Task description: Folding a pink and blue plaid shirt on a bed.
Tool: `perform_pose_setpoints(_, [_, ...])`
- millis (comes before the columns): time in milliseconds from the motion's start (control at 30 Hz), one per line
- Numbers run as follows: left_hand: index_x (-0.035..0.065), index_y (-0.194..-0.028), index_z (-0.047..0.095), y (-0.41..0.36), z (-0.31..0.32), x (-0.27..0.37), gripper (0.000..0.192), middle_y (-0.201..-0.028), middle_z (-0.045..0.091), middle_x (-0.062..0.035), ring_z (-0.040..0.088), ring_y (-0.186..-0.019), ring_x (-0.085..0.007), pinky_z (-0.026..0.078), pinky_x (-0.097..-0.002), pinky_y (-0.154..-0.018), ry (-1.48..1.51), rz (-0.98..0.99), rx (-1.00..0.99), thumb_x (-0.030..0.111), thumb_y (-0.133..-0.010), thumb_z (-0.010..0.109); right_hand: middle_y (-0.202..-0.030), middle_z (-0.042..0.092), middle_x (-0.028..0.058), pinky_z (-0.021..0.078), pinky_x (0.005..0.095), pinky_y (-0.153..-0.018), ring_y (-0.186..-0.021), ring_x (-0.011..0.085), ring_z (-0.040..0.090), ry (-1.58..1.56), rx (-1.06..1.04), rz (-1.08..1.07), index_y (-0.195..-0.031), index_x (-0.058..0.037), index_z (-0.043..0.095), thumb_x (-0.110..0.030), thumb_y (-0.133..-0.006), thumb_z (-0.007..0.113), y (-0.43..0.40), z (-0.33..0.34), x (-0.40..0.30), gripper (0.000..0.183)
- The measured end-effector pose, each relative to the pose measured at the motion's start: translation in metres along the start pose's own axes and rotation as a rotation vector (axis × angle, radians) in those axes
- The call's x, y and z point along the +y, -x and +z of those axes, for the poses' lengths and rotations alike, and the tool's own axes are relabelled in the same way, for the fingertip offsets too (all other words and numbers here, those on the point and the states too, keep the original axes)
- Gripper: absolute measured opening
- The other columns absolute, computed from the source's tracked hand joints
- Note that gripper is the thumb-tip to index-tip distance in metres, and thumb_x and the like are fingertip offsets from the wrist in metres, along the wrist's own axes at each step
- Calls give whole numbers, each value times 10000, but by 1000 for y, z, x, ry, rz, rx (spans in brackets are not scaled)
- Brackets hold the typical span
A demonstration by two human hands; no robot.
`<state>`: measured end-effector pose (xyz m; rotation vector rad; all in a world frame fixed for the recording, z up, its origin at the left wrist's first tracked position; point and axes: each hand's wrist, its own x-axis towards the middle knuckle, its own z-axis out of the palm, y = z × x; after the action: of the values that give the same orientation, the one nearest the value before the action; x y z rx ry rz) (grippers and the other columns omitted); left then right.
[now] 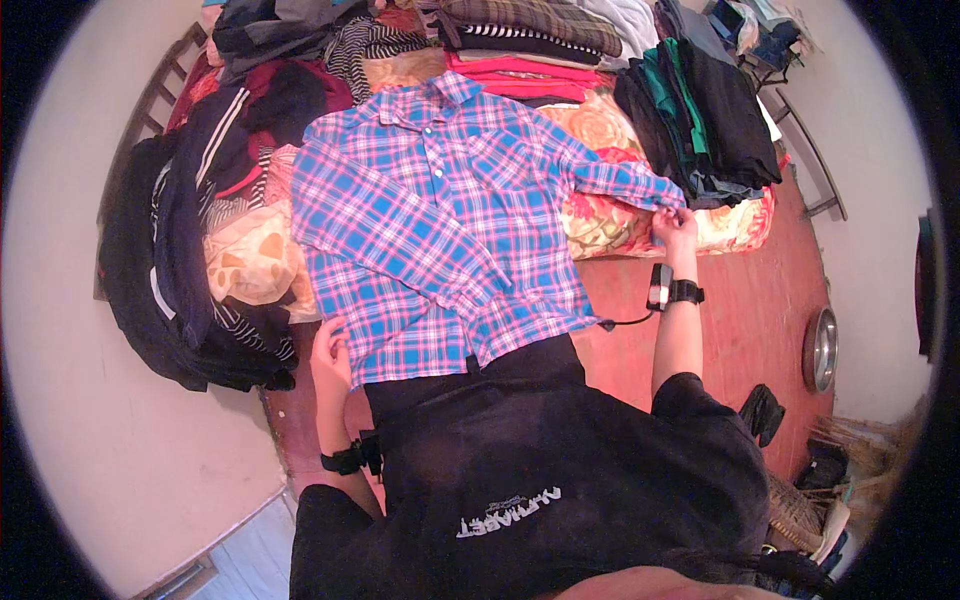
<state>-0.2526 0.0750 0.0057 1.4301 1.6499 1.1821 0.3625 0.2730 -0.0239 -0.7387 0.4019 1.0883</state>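
Observation:
A blue and pink plaid button-up shirt (pixel 420 247) lies spread out before me, collar at the far end. Its left-side sleeve is folded diagonally across the front, with the cuff near the hem. The other sleeve (pixel 622 180) stretches out to the right, and my right hand (pixel 675 227) pinches it at the cuff end. At the shirt's lower left edge, my left hand (pixel 331 356) has its fingers curled against the fabric; whether they grip it is unclear. The hem hangs in front of my black clothing.
Dark clothes (pixel 180 247) are heaped at the left on a patterned blanket (pixel 251 262). Folded clothes stand in a stack (pixel 525 45) at the back and a dark pile (pixel 705 127) at the right. A metal bowl (pixel 823 349) leans by the right wall, above the red floor (pixel 750 315).

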Motion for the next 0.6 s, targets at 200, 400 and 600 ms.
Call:
perform_pose_setpoints(200, [3, -1168, 507, 5, 0, 12, 383, -1105, 571, -121, 597, -932, -186, 459, -271, -782, 6, -87, -49, -105, -821, 387, -834, 575, 84, 437, 330, -811, -792, 206, 548, 211, -909, -229, -808, -6, 522, -32, -727, 504, 99, 88, 39, 87])
perform_pose_setpoints(400, [0, -1161, 515, 4, 1, 24, 362, -1086, 579, -120, 599, -929, -184, 469, -276, -765, 13, -10, -45, -90, -830, 400, -1017, 613, 95, 399, 334, -928, -1002, 211, 559, 1379, -1758, -895, -1075, 7, 583, 13, -805, 447, 249, 124, 140, 302])
perform_pose_setpoints(600, [-4, -1164, 509, -2, 2, 31, 336, -1080, 585, -133, 584, -970, -193, 455, -292, -822, 8, 52, -67, -59, -842, 435, -956, 648, 142, 473, 347, -822, -938, 273, 616, 1804, -1494, -448, -1023, -2, 615, -16, -822, 501, 209, 75, 155, 232])
